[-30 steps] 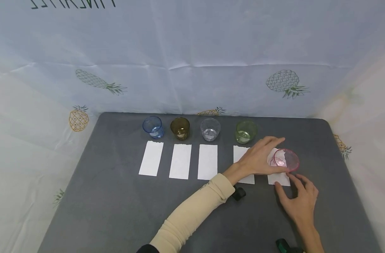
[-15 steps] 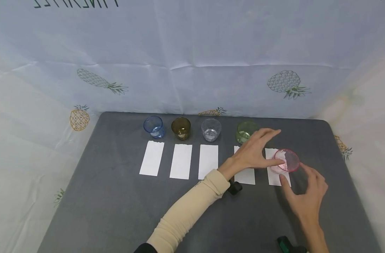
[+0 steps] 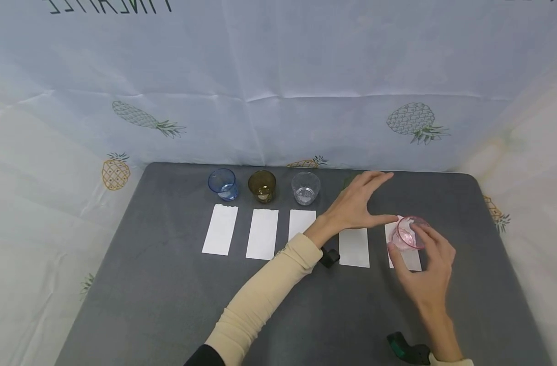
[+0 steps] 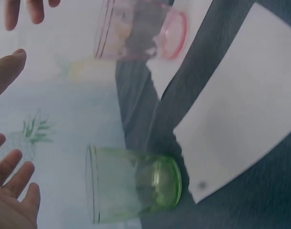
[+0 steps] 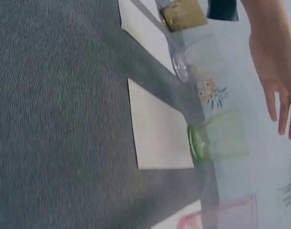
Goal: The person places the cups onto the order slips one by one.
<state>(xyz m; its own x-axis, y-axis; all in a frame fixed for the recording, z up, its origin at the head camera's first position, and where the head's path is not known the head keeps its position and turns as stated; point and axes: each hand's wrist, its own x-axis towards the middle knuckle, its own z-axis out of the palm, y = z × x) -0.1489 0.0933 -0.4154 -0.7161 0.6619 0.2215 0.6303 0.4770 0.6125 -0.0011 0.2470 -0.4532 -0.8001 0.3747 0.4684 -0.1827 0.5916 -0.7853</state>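
A pink glass (image 3: 403, 235) stands on the rightmost white paper slip (image 3: 413, 260). My right hand (image 3: 427, 274) hovers by it with thumb and fingers spread; in the left wrist view its fingertips (image 4: 35, 12) are above the rim, apart from the glass. My left hand (image 3: 349, 206) is spread in the air, its thumb pointing toward the pink glass. Behind and below that hand is a green glass (image 4: 131, 183), almost wholly hidden in the head view. It stands upright past the end of another paper slip (image 3: 354, 249). Neither hand holds anything.
A blue glass (image 3: 223, 184), a brown glass (image 3: 262, 186) and a clear glass (image 3: 305, 188) line the back of the grey table (image 3: 159, 284). Paper slips, such as the leftmost slip (image 3: 220, 230), lie in front of them. A pineapple-print cloth (image 3: 278, 61) hangs behind.
My left hand has come off the pink glass and moved left and back, over the green glass. My right hand shifted right, then back left beside the pink glass, which stays on its slip.
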